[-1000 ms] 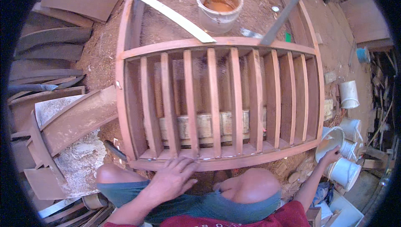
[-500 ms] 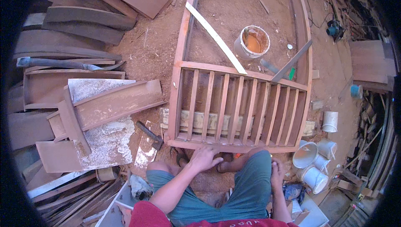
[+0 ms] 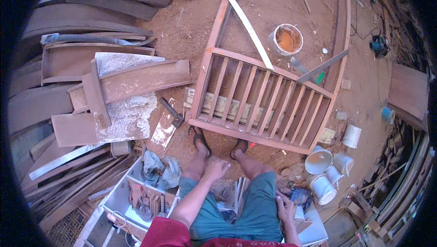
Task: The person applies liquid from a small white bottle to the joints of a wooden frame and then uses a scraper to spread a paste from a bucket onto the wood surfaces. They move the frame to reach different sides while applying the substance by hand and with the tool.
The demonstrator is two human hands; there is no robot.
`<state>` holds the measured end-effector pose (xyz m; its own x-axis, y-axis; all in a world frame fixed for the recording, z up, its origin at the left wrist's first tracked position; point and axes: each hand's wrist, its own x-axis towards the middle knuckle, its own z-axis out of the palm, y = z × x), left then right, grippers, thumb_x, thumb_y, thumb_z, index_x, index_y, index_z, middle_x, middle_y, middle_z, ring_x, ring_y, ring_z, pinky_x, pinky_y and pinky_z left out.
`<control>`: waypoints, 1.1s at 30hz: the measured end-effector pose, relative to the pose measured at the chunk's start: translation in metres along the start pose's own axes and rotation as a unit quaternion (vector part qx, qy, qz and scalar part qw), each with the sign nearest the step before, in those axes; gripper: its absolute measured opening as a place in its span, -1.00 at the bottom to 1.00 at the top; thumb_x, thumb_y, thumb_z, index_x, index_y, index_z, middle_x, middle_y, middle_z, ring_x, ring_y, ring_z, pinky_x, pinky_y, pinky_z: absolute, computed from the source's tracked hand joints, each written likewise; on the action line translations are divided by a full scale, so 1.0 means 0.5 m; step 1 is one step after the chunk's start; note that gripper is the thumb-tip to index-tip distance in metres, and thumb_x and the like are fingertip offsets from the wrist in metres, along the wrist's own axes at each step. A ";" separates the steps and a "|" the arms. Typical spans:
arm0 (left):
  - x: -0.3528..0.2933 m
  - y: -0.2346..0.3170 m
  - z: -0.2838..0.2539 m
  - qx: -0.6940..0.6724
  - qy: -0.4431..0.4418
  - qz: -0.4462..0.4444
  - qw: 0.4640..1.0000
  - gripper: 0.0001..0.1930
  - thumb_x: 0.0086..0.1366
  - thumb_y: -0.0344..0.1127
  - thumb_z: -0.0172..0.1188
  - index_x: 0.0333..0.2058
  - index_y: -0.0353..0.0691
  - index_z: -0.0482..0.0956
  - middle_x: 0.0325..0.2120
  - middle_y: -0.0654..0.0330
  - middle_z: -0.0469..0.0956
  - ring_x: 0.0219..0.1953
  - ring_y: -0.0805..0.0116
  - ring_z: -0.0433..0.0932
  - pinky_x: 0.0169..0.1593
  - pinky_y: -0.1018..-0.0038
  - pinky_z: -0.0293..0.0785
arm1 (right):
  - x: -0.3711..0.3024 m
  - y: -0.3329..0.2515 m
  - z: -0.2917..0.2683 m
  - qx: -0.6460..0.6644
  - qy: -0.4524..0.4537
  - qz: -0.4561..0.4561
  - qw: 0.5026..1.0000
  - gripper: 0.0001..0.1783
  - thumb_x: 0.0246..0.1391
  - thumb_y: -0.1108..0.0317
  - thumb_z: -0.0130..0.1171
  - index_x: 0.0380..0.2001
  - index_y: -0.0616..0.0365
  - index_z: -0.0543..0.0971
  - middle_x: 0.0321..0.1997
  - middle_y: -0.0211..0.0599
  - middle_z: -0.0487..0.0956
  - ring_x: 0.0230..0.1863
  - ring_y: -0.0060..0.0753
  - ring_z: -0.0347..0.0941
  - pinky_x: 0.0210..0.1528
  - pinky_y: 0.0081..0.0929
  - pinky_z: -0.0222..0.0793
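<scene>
My left hand (image 3: 216, 170) is over my left knee, its fingers curled in and nothing visible in it. Beside my right thigh, my right hand (image 3: 286, 208) points its fingers forward along the shorts, apart and holding nothing I can see. In front of my feet lies a reddish-brown wooden frame (image 3: 248, 134) with several slats across its near part. A pale strip (image 3: 249, 29) and a dark flat bar (image 3: 324, 66) lie across its crosspiece. Left of the frame's near corner, a hammer (image 3: 172, 112) rests on a stained board (image 3: 163, 132).
A bucket of orange-brown liquid (image 3: 288, 40) stands inside the frame's far part. White buckets (image 3: 322, 189) cluster to the right. Stacked brown boards (image 3: 36, 101) fill the left. A white open box (image 3: 119, 190) with tools sits beside me; a power tool (image 3: 378, 45) lies far right.
My view has shifted, showing more of my legs and feet. Both hands have drawn back from the frame's near edge, and my left fingers have curled in. The frame seems unmoved.
</scene>
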<state>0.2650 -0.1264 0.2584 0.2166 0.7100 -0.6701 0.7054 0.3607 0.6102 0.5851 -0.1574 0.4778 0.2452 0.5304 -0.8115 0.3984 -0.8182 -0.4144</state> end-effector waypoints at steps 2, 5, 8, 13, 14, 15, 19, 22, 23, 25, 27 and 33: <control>-0.066 0.024 0.004 -0.028 0.052 0.000 0.998 -0.61 0.34 -0.01 0.08 -0.25 -0.23 0.68 -0.25 -0.07 0.63 -0.15 -0.11 0.58 0.00 0.12 0.47 | -0.015 0.034 -0.039 -0.026 0.010 0.018 0.999 -0.69 0.21 0.32 0.14 -0.10 0.35 0.60 -0.12 -0.03 0.65 -0.07 -0.23 0.58 0.05 -0.36 0.43; -0.123 0.067 -0.020 -0.064 0.077 0.017 0.995 -0.61 0.33 0.00 0.09 -0.26 -0.23 0.68 -0.28 -0.05 0.63 -0.18 -0.10 0.58 -0.01 0.14 0.48 | -0.038 0.074 -0.066 -0.018 0.080 -0.010 0.997 -0.76 0.19 0.34 0.16 -0.24 0.34 0.63 -0.31 -0.11 0.65 -0.28 -0.34 0.59 -0.16 -0.39 0.48; -0.158 0.128 -0.076 -0.027 0.004 -0.076 0.997 -0.61 0.31 0.01 0.12 -0.24 -0.22 0.68 -0.30 -0.04 0.63 -0.20 -0.10 0.58 -0.02 0.16 0.48 | -0.048 0.107 -0.097 -0.001 0.110 -0.008 0.994 -0.76 0.19 0.34 0.17 -0.24 0.34 0.63 -0.32 -0.13 0.65 -0.29 -0.37 0.58 -0.18 -0.42 0.48; -0.250 0.237 -0.151 -0.018 0.093 -0.114 0.989 -0.61 0.31 0.02 0.11 -0.26 -0.20 0.70 -0.28 -0.03 0.65 -0.20 -0.10 0.59 -0.05 0.17 0.49 | -0.078 0.290 -0.082 0.062 0.029 0.015 0.998 -0.74 0.17 0.34 0.19 -0.19 0.35 0.60 -0.31 -0.20 0.65 -0.33 -0.42 0.56 -0.21 -0.45 0.48; -0.258 0.237 -0.155 0.001 0.104 -0.113 0.988 -0.61 0.31 0.02 0.11 -0.22 -0.19 0.69 -0.26 -0.03 0.65 -0.17 -0.08 0.59 -0.03 0.17 0.48 | -0.088 0.311 -0.073 0.060 0.037 -0.003 0.998 -0.72 0.16 0.31 0.21 -0.22 0.34 0.61 -0.33 -0.23 0.65 -0.34 -0.45 0.56 -0.25 -0.46 0.49; -0.268 0.228 -0.155 0.021 0.109 -0.108 0.988 -0.61 0.31 0.01 0.11 -0.19 -0.18 0.69 -0.24 -0.04 0.64 -0.15 -0.06 0.59 -0.01 0.18 0.47 | -0.100 0.308 -0.071 0.045 0.036 -0.004 0.998 -0.72 0.15 0.29 0.21 -0.22 0.34 0.61 -0.33 -0.23 0.65 -0.34 -0.45 0.57 -0.25 -0.46 0.49; -0.308 0.245 -0.206 0.051 0.066 -0.152 0.985 -0.64 0.31 -0.10 0.13 -0.07 -0.21 0.64 -0.14 -0.06 0.62 -0.02 -0.01 0.56 0.11 0.22 0.42 | -0.128 0.254 -0.079 0.007 0.044 -0.004 0.999 -0.71 0.14 0.27 0.20 -0.24 0.32 0.62 -0.34 -0.13 0.66 -0.30 -0.39 0.60 -0.19 -0.40 0.50; -0.350 0.263 -0.204 -0.006 0.185 -0.152 0.971 -0.68 0.31 -0.19 0.14 -0.10 -0.28 0.65 -0.08 -0.09 0.60 0.05 -0.02 0.54 0.18 0.27 0.38 | -0.106 0.224 -0.089 0.046 0.064 -0.016 0.997 -0.71 0.12 0.24 0.16 -0.21 0.24 0.64 -0.30 -0.02 0.67 -0.21 -0.18 0.63 -0.10 -0.31 0.50; -0.351 0.259 -0.217 0.004 0.161 -0.140 0.977 -0.66 0.32 -0.16 0.13 -0.10 -0.29 0.64 -0.08 -0.10 0.60 0.05 -0.02 0.54 0.18 0.27 0.38 | -0.110 0.165 -0.109 0.053 0.061 0.021 0.996 -0.73 0.13 0.29 0.18 -0.25 0.30 0.63 -0.36 -0.14 0.66 -0.30 -0.34 0.61 -0.17 -0.37 0.50; -0.349 0.251 -0.230 0.018 0.109 -0.116 0.987 -0.63 0.32 -0.12 0.13 -0.09 -0.30 0.63 -0.09 -0.11 0.60 0.05 -0.03 0.54 0.18 0.28 0.37 | -0.100 0.199 -0.084 0.076 0.109 -0.003 0.991 -0.73 0.16 0.29 0.16 -0.23 0.30 0.62 -0.41 -0.19 0.65 -0.35 -0.42 0.60 -0.25 -0.42 0.50; -0.330 0.290 -0.250 0.043 0.058 -0.175 0.982 -0.60 0.34 -0.07 0.09 -0.11 -0.32 0.63 -0.11 -0.14 0.60 0.02 -0.05 0.55 0.15 0.25 0.39 | -0.091 0.212 -0.054 0.122 0.104 0.016 0.987 -0.73 0.17 0.29 0.15 -0.21 0.31 0.61 -0.43 -0.21 0.64 -0.36 -0.47 0.59 -0.28 -0.45 0.50; -0.263 0.215 -0.263 0.043 0.030 -0.132 0.990 -0.58 0.35 -0.06 0.09 -0.13 -0.37 0.61 -0.14 -0.18 0.60 -0.02 -0.09 0.55 0.10 0.20 0.41 | -0.066 0.204 0.037 0.196 0.145 0.007 0.970 -0.75 0.21 0.34 0.13 -0.15 0.31 0.59 -0.39 -0.31 0.63 -0.39 -0.54 0.55 -0.32 -0.53 0.48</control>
<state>0.2238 -0.1013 0.4676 -0.0216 0.6337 -0.7733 0.7875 0.4873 0.3774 0.6015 -0.2626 0.4548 0.5094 0.5123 -0.6914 0.0401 -0.8168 -0.5756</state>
